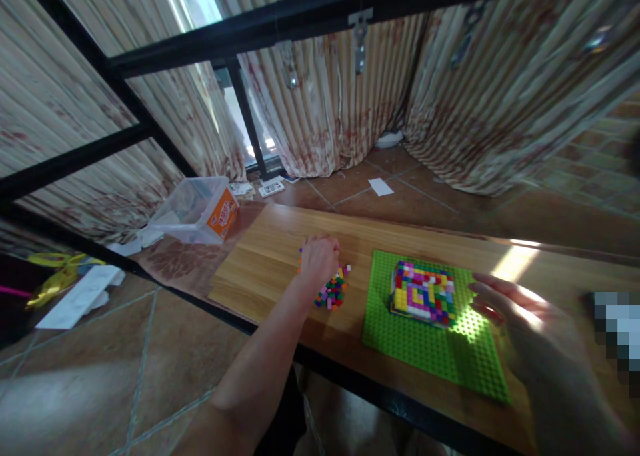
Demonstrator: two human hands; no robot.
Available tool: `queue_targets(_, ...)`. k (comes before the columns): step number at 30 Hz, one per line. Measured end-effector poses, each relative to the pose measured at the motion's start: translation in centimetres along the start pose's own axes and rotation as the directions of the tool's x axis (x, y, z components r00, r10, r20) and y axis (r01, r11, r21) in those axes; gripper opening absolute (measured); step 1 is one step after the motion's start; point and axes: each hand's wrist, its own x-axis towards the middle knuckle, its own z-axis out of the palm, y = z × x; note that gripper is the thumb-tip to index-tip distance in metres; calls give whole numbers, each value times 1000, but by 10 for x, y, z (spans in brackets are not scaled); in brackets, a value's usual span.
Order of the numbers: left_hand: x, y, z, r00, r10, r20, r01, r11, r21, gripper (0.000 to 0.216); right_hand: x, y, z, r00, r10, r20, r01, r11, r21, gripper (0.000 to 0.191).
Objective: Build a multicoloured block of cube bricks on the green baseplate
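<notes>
My left hand (320, 256) is over a pile of small loose bricks (331, 295) in mixed colours on the wooden table. Its fingers are curled downward and close together; the fingertips, and anything between them, are hidden. A green baseplate (415, 349) lies to the right of the pile. On it sits a rectangular block built of many-coloured bricks (423, 293), with yellow, red, pink, blue and white on top. At the baseplate's right edge, my right hand (525, 316) hovers beside the block, fingers stretched toward it and slightly apart. This hand is partly blurred, and I see no brick in it.
The table (260, 256) runs from left to right, with a dark front edge. A clear plastic bin (193, 209) with an orange label stands beyond its left end. Papers and a white sheet (381, 187) lie on the tiled floor. Curtains (320, 109) hang behind a dark metal frame.
</notes>
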Motion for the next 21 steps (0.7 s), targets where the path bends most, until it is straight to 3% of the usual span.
queue_targets(5, -2, -2, -5, 999, 9, 38, -5, 994, -112, 15, 1, 2, 2, 999, -35, 18, 35, 999, -4, 51)
queue_targets(11, -6, -5, -2, 988, 112, 106, -94, 983, -161, 17, 1, 4, 8, 999, -37, 34, 35, 998, 53, 49)
queue_targets(17, -5, -2, -7, 984, 163, 65, -142, 957, -252, 15, 0, 4, 10, 997, -67, 41, 64, 995, 70, 42)
queue_targets(21, -12, 10, -10, 987, 157, 16, -127, 848, -514, 14, -2, 2, 11, 981, -194, -6, 194, 981, 20, 37)
